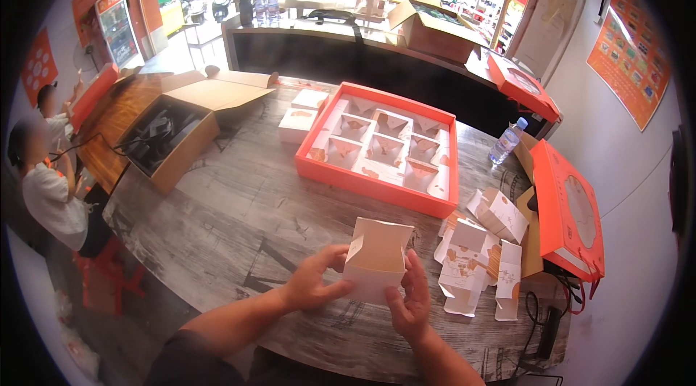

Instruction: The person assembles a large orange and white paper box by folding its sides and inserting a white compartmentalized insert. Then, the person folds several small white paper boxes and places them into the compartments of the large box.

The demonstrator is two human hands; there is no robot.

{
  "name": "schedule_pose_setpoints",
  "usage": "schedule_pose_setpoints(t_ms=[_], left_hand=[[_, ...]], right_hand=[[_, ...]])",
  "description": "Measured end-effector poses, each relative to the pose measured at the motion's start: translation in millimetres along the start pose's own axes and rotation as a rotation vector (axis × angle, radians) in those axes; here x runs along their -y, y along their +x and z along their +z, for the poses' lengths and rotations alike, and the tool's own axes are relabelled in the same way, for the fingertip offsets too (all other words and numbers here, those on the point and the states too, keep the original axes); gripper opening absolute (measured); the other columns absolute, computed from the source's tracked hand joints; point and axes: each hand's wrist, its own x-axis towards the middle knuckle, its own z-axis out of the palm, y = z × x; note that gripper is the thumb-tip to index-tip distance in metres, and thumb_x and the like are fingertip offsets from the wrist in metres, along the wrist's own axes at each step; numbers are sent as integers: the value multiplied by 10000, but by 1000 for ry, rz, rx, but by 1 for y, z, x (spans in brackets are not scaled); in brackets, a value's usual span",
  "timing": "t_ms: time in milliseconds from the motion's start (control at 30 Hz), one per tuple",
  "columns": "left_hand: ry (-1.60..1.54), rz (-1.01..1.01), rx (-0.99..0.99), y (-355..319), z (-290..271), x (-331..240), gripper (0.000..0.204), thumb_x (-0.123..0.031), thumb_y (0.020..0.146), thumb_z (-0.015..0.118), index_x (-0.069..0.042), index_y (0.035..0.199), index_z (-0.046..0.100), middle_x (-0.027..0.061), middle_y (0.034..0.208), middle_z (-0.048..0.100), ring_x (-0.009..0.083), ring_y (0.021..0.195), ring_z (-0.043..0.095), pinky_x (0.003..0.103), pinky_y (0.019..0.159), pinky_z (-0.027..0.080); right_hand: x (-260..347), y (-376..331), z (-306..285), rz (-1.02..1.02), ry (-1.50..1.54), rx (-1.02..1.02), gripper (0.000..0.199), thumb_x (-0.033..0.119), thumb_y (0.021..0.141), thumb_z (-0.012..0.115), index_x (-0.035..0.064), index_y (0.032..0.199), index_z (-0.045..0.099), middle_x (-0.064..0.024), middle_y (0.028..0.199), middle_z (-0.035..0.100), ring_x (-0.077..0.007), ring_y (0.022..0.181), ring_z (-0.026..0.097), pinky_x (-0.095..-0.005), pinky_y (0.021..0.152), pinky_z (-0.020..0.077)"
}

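Between my two hands I hold a small white paper box [373, 270], its top open and its flaps standing up. My left hand [319, 276] grips the box's left side, thumb at the near face. On its right side, my right hand [412, 295] closes with thumb and fingers. Beyond them lies a large red gift-box tray [377, 194] with several open white small boxes set inside. Two folded white small boxes [297, 123] stand at the tray's left. To the right of my hands, several flattened or half-folded white box blanks [464, 270] are piled on the table.
A red lid with a round window [569, 212] leans against a cardboard carton at the right, near a water bottle [507, 141] and black cables [535, 313]. An open carton with dark contents [165, 136] stands at the left. Two people [54, 194] are at the far left.
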Motion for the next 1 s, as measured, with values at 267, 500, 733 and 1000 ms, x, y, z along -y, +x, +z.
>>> schedule_pose_setpoints(t_ms=[267, 500, 733, 1000], left_hand=[[48, 187, -1, 2, 0, -8, 556, -197, 1009, 762, -47, 1499, 547, 160, 1444, 575, 265, 1314, 591, 394, 1046, 517], [17, 182, -17, 2, -2, -3, 274, -213, 1031, 724, -68, 1244, 631, 132, 1356, 601, 248, 1206, 591, 363, 976, 515], [157, 199, -11, 2, -2, -3, 171, -225, 1032, 727, -70, 1045, 656, 148, 1294, 608, 275, 1148, 610, 383, 968, 513], [66, 172, -76, 2, 4, -1, 276, -249, 1039, 754, -53, 1184, 623, 148, 1348, 616, 233, 1181, 626, 367, 1021, 512]], right_hand=[[2, 2, -4, 91, -3, 93, 648, 24, 1006, 680, -17, 1603, 429, -152, 1476, 523, -204, 1202, 622, -359, 1004, 570], [8, 6, 2, 64, -35, 97, 525, 60, 945, 756, -19, 1432, 579, -204, 1489, 491, -221, 1182, 630, -351, 947, 609], [5, 4, -2, 54, -151, 125, 383, 60, 918, 767, -6, 1277, 649, -245, 1504, 493, -318, 1311, 602, -359, 968, 607], [7, 5, 6, 63, 26, 56, 398, -22, 936, 752, 29, 1289, 574, -231, 1481, 568, -284, 1325, 618, -371, 1016, 598]])
